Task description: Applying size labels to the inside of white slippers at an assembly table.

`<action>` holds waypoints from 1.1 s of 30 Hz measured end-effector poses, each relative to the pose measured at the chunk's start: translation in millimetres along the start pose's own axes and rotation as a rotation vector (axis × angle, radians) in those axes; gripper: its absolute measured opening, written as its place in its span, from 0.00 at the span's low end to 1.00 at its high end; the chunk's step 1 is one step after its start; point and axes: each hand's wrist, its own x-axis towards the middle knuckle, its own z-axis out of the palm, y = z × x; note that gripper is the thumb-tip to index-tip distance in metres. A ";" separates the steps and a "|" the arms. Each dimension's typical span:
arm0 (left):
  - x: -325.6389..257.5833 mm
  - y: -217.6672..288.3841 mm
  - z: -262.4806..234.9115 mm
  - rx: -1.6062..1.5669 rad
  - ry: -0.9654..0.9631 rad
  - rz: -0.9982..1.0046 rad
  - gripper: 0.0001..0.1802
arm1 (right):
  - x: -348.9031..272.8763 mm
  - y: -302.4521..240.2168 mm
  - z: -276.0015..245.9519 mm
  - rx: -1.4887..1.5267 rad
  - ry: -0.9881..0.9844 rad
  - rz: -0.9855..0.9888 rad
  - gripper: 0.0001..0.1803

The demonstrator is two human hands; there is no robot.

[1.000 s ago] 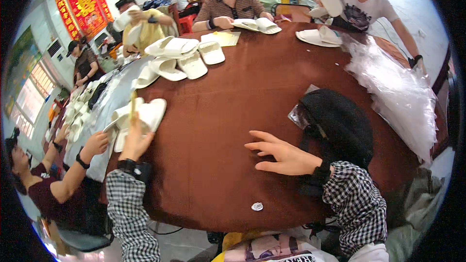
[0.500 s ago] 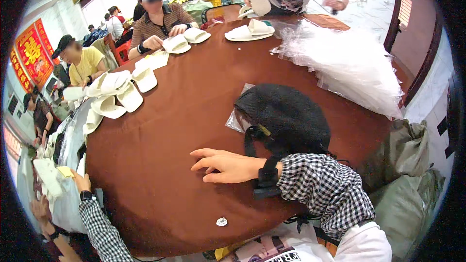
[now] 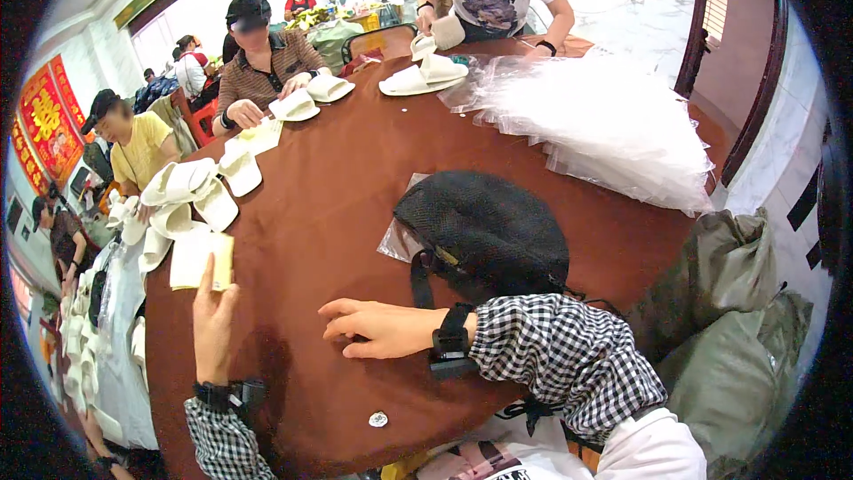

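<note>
My left hand (image 3: 213, 324) rests at the left edge of the round brown table (image 3: 346, 169). It grips the near end of a flat white slipper (image 3: 197, 256), with the index finger lying up over it. My right hand (image 3: 378, 329) lies flat on the table with its fingers spread and holds nothing. It wears a black wrist device and a checked sleeve. Just beyond that hand sits a black mesh bag (image 3: 484, 227) on a clear plastic sleeve (image 3: 395, 244).
More white slippers (image 3: 182, 191) are heaped at the left, and a pile of clear plastic bags (image 3: 604, 116) lies at the far right. Several people sit around the far side handling slippers. Grey-green sacks (image 3: 729, 320) stand at my right. A small bottle cap (image 3: 378, 419) lies near me.
My left hand has come up from low beside the table onto its left edge, bringing a white slipper. My right hand has stayed flat on the table, and the view has swung.
</note>
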 end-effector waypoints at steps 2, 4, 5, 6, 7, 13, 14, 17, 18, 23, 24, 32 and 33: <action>-4.0 18.7 32.7 -0.139 -0.048 -0.027 0.35 | -4.3 7.8 2.4 -0.054 0.038 -0.054 0.19; -2.6 23.4 51.7 -0.118 -0.108 0.049 0.35 | -5.6 13.8 6.0 -0.117 0.075 -0.108 0.19; 1.7 17.1 53.0 0.019 -0.104 0.137 0.34 | -4.8 13.9 6.1 -0.118 0.069 -0.138 0.19; 4.3 10.1 53.2 0.011 -0.106 0.146 0.34 | -4.7 13.0 5.2 -0.122 0.065 -0.165 0.19; 5.9 1.4 52.5 -0.020 -0.108 0.104 0.34 | -5.7 10.3 4.7 -0.110 0.052 -0.141 0.19; 12.7 -70.7 17.0 -0.343 -0.041 -0.163 0.30 | 0.3 4.3 7.8 -0.112 0.006 -0.140 0.19; 12.9 -62.3 19.2 -0.351 -0.007 -0.200 0.30 | -1.3 3.2 6.1 -0.097 0.017 -0.138 0.20; 15.0 -67.1 27.3 -0.295 -0.007 -0.194 0.28 | -9.7 -5.2 -2.2 -0.126 0.017 -0.166 0.20; 14.2 -69.8 27.1 -0.258 -0.029 -0.179 0.28 | -12.7 -15.4 -8.7 -0.143 0.014 -0.186 0.19; 10.6 -73.4 23.7 -0.151 -0.038 -0.167 0.28 | -47.6 -62.4 -78.8 -0.511 0.220 -0.155 0.20; 10.8 -76.7 21.9 -0.173 -0.033 -0.150 0.28 | -56.9 -66.1 -97.8 -0.657 0.276 -0.117 0.20; 16.5 -70.2 30.2 -0.112 -0.013 -0.173 0.28 | -114.5 3.1 -283.4 -1.471 0.215 0.423 0.48; 15.1 -67.6 30.0 -0.103 -0.003 -0.190 0.28 | -117.4 15.8 -296.6 -1.458 0.119 0.595 0.57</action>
